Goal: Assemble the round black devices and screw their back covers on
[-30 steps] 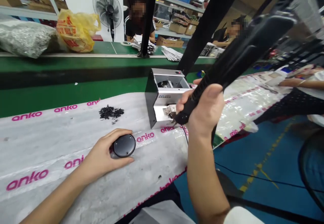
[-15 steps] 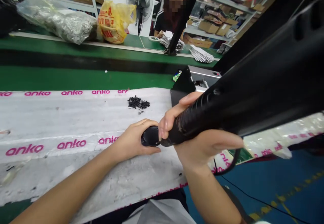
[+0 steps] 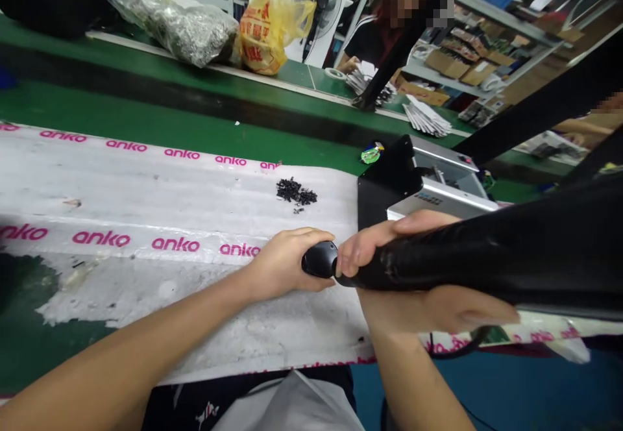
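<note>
My left hand is closed around a small, rounded, glossy black plastic part, thumb below and fingers above. My right hand wraps around a thick black electric screwdriver, whose body stretches to the right edge, very near the camera. The front end of the screwdriver meets the right side of the black part; whether they touch is hidden behind my right fingertips. Beyond my hands lies a pile of tiny black pieces, apparently screws, on the white foam sheet printed "anko".
A black and silver box-shaped machine stands just beyond my right hand. Across the green bench are a yellow bag, a clear bag of silvery material, stacked white papers and a dark post. A person sits behind it.
My view has turned, so the bench and both hands sit farther right. The screwdriver now lies flatter, closer to horizontal. Both hands keep their grips.
</note>
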{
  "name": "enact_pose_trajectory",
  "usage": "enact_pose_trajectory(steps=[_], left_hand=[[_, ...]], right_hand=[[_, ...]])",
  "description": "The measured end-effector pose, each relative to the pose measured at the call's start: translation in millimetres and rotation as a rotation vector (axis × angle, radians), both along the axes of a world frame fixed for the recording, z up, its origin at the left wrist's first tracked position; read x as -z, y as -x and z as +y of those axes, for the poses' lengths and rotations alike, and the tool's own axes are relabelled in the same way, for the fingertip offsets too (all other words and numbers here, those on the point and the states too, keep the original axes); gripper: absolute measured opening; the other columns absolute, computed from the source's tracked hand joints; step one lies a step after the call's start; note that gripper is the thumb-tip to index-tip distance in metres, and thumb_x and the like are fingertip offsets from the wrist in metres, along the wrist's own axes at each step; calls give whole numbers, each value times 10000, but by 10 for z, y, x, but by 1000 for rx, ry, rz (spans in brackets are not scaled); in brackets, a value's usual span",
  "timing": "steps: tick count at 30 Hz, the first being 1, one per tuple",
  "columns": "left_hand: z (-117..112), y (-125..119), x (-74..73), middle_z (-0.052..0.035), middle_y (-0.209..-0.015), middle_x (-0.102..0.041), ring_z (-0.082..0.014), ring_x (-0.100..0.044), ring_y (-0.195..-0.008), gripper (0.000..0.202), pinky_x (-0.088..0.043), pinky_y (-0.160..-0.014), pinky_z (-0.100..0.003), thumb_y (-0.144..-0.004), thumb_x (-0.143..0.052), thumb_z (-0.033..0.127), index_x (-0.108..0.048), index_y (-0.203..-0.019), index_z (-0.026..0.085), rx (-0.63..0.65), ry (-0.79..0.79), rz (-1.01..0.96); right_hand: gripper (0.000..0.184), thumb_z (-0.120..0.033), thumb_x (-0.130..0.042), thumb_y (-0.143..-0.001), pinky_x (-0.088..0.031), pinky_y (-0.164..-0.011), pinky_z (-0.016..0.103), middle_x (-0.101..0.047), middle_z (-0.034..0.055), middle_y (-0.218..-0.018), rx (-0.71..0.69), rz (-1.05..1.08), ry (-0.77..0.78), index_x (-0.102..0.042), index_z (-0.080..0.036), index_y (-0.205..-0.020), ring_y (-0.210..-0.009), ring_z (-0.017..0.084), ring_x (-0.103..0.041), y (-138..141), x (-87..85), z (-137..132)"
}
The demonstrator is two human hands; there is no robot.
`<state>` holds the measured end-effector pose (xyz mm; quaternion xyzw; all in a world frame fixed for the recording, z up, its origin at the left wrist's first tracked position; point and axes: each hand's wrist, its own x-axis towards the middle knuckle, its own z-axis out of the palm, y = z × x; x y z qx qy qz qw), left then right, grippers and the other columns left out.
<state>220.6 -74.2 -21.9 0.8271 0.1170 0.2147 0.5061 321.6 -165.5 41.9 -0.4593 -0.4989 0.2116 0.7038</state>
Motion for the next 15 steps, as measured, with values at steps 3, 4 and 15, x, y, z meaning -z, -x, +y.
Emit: enact_pose_trajectory(steps=[3,4,15], left_hand=[[-13,9,-28,-5,-1017,-701,-208,-649,-921,406,-478,-809,-293,-650,-799,236,-646,-1025,210,-12,21,-6],[-16,14,-41,1,-986,-698,-200,-647,-895,371,-476,-789,-283,-653,-795,233,-648,-993,206,-11,27,-13],[-38,30,-61,-2,-1016,-707,-204,-654,-903,306,-487,-832,-293,-664,-782,217,-667,-947,198,-5,20,-61]], right_hand=[[426,-675,-641,-776,-443,-385,336,-594,-5,-576,25,44,-190,-602,-273,-911,-394,192,-519,8,28,39],[435,-677,-648,-770,-437,-377,329,-597,-8,-573,17,48,-206,-614,-269,-917,-387,187,-515,9,33,51],[468,-659,-682,-739,-416,-385,289,-596,-35,-540,22,126,-234,-583,-233,-906,-358,156,-497,70,68,60]])
